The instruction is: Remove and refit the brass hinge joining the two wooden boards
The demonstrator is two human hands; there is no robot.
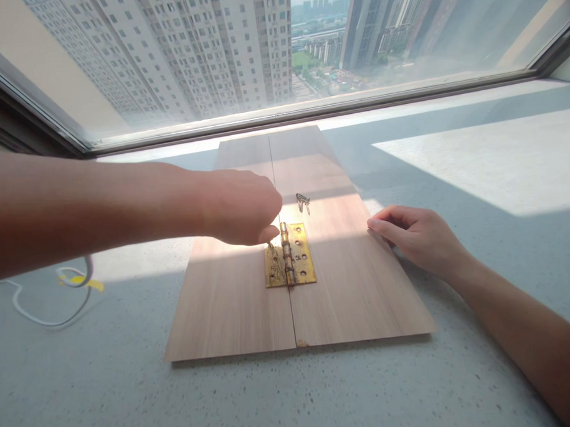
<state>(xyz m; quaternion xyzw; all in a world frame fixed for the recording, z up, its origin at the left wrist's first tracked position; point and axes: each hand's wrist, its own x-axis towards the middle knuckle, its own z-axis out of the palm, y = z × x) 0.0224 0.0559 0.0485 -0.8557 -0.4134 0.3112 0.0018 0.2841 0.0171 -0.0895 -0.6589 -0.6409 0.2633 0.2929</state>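
Observation:
Two pale wooden boards lie side by side, the left board (232,302) and the right board (353,286), with a thin seam between them. A worn brass hinge (305,253) lies across the seam, its knuckle along the gap. My left hand (245,205) reaches over from the left, fingers pinched above the upper part of the hinge's left leaf. A small screw (270,244) shows just under the thumb, mostly hidden. My right hand (411,234) grips the right board's outer edge, thumb at the top edge and other fingers partly hidden. Several loose screws (303,201) lie above the hinge.
The boards rest on a speckled pale counter (226,402) beneath a large window (242,59) with tall buildings outside. At the left, a white cable (46,323) with a yellow tag (95,285) lies on the counter. A small chip (302,342) marks the right board's near edge.

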